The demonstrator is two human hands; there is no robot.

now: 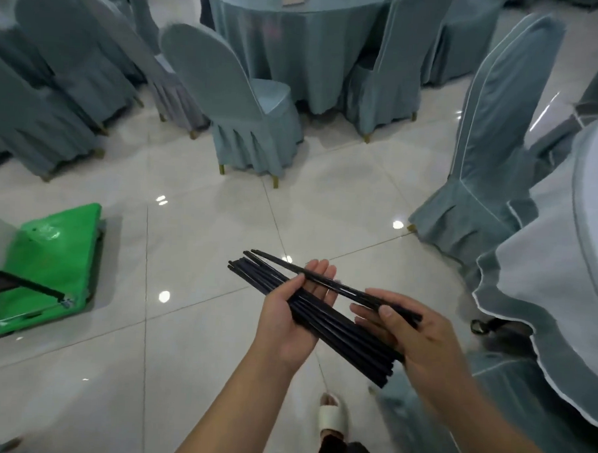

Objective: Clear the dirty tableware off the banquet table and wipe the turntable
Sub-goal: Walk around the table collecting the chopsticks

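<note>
Glossy pale floor tiles [196, 194] filled most of what I saw through the head camera, with ceiling lights glinting off them. Round banquet tables draped in dusty blue cloth stood around me: one at the far side [299, 38], ringed by chairs in matching blue slipcovers [241, 100], and another with a paler scalloped top cloth [556, 271] at my right edge, just beside me. A tall blue-covered chair with white piping [493, 132] stood against that nearer table.

I had the left hand [286, 321] turned palm up, fingers nearly straight and the thumb laid over the top, cradling a bundle of long black chopsticks [321, 319] that ran diagonally across the palm from upper left to lower right. The right hand [419, 344] sat at the lower end of the bundle, and its thumb and fingers pinched a separate pair of black chopsticks [326, 279] that angled across the fingertips of the left hand, above the bundle. All the chopsticks were in the air over the floor, well apart from the tabletop.

At the left edge sat a bright green plastic bin [49, 263] on a cart with a metal frame; a dark bar [21, 281] crossed in front of it. Below my hands, a foot in a white slipper [332, 416] stood on the tiles.
</note>
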